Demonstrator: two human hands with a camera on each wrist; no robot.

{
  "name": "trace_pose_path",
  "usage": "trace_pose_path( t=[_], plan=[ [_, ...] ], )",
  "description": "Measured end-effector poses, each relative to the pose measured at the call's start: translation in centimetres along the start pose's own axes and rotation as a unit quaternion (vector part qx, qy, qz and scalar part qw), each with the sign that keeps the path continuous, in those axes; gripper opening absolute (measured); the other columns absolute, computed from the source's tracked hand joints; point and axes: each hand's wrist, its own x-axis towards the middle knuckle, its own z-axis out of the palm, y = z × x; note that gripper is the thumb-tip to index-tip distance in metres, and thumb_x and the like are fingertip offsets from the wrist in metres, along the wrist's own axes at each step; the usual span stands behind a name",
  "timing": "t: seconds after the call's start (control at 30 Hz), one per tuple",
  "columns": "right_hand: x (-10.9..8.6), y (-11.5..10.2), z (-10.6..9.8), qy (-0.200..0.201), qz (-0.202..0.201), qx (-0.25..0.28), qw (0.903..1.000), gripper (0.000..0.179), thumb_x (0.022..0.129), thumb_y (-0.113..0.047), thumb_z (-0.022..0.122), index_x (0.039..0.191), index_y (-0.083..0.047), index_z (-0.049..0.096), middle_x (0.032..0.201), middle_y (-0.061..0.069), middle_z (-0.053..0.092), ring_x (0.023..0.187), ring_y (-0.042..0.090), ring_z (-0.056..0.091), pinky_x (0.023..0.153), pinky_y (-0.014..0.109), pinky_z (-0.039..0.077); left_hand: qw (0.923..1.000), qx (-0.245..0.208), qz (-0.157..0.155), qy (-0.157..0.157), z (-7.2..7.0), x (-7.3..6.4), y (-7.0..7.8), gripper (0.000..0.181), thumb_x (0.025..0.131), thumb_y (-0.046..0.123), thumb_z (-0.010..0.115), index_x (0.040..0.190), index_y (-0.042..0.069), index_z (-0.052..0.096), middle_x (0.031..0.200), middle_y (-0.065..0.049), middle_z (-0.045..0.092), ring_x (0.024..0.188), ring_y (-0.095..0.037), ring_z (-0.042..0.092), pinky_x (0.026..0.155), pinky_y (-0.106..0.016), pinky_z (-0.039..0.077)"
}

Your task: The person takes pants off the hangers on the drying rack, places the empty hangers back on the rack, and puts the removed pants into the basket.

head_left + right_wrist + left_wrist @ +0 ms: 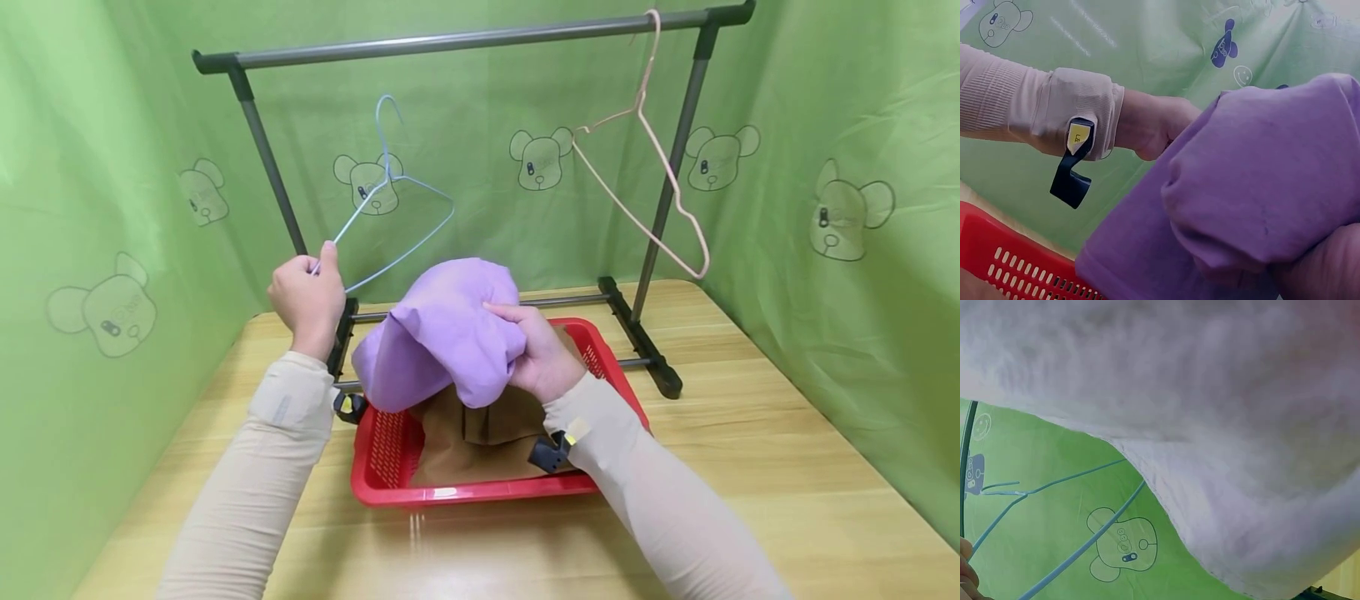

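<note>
My left hand [309,292] grips one end of a light-blue wire hanger [387,167], raised left of centre with its hook upward and off the rail. A bunched purple garment [457,325] is held in my right hand [546,354], thumb on top, above the red basket. Folds conceal most of those fingers, and the garment's kind cannot be told. Pale, blurred cloth [1197,425] fills most of the left wrist view, with the hanger wire [1079,550] beyond it. In the right wrist view the purple garment [1260,162] partly hides my left hand [1160,122].
A red perforated basket [465,493] containing brown cloth [480,450] stands on the wooden table [750,467]. Behind it is a metal garment rack [465,40], with a pink hanger [660,154] hooked at its right. Green printed curtains [480,225] surround the table.
</note>
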Motion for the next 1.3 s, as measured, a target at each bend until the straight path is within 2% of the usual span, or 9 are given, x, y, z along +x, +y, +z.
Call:
trace_pose_path(
  t=[0.17,0.37,0.63,0.8,0.93,1.1,1.2,1.3],
  plan=[
    [-0.1,0.1,-0.5,0.008,0.008,0.008,0.9999,0.006,0.098,-0.011,0.046,0.098,-0.006,0.05,0.075,0.002,0.063,0.064,0.011,0.064,0.06,0.021,0.052,1.0,0.0,0.001,0.003,0.0,-0.1,0.0,0.041,0.093,0.038,0.062,0.061,0.016,0.052,0.06,0.002,0.051,0.074,-0.027,0.052,0.077,-0.036,0.04],
    [-0.2,-0.2,-1.3,0.023,0.011,-0.022,0.9994,0.006,0.097,-0.011,0.048,0.101,-0.006,0.047,0.077,0.001,0.063,0.067,0.011,0.064,0.064,0.022,0.053,1.0,-0.003,-0.001,0.003,0.0,-0.1,0.0,0.04,0.093,0.037,0.062,0.061,0.015,0.052,0.06,0.002,0.05,0.072,-0.025,0.05,0.075,-0.034,0.039],
    [-0.8,-1.2,-2.8,0.001,0.023,-0.034,0.9992,0.008,0.097,-0.008,0.046,0.096,-0.004,0.053,0.077,0.001,0.062,0.067,0.011,0.064,0.064,0.022,0.053,0.9999,-0.001,-0.012,-0.006,-0.1,0.0,-0.1,0.041,0.093,0.04,0.061,0.062,0.016,0.053,0.06,0.004,0.05,0.072,-0.022,0.049,0.077,-0.033,0.039],
    [-1.3,-2.0,-3.9,-0.012,0.043,-0.058,0.9974,0.005,0.098,-0.008,0.047,0.1,-0.004,0.049,0.078,0.002,0.062,0.067,0.011,0.064,0.062,0.022,0.053,0.9999,-0.001,-0.013,-0.007,-0.1,0.0,-0.4,0.04,0.093,0.04,0.061,0.062,0.016,0.053,0.059,0.003,0.049,0.071,-0.022,0.048,0.076,-0.033,0.038],
    [-1.6,-2.6,-4.7,-0.015,0.04,-0.091,0.9949,0.014,0.094,-0.009,0.06,0.102,-0.005,0.05,0.083,0.003,0.065,0.072,0.012,0.066,0.066,0.022,0.054,0.9999,-0.001,-0.014,-0.007,-0.2,0.0,-0.5,0.04,0.093,0.04,0.061,0.062,0.016,0.054,0.06,0.002,0.05,0.072,-0.023,0.049,0.078,-0.034,0.038],
    [-2.0,-3.3,-5.7,-0.008,0.033,-0.096,0.9948,0.035,0.08,-0.019,0.081,0.101,-0.005,0.056,0.087,0.006,0.067,0.075,0.015,0.068,0.067,0.024,0.056,0.9999,0.0,-0.009,-0.005,-0.2,0.0,-0.6,0.04,0.094,0.039,0.062,0.062,0.015,0.054,0.06,0.002,0.051,0.073,-0.023,0.049,0.077,-0.033,0.038],
    [-2.1,-3.9,-6.2,0.002,0.045,-0.147,0.9881,0.043,0.076,-0.021,0.084,0.103,-0.005,0.054,0.089,0.005,0.067,0.077,0.015,0.068,0.069,0.025,0.056,0.9999,-0.001,-0.011,-0.007,-0.3,0.1,-0.5,0.04,0.094,0.039,0.061,0.062,0.015,0.054,0.059,0.003,0.05,0.072,-0.022,0.048,0.077,-0.032,0.037],
    [-2.2,-4.5,-6.6,0.002,0.055,-0.222,0.9736,0.047,0.078,-0.016,0.083,0.11,-0.004,0.05,0.094,0.004,0.067,0.081,0.014,0.067,0.073,0.026,0.056,0.9999,-0.003,-0.012,-0.01,-0.3,0.0,-0.4,0.039,0.094,0.038,0.061,0.063,0.015,0.054,0.059,0.003,0.05,0.073,-0.022,0.048,0.078,-0.033,0.037]
  ],
)
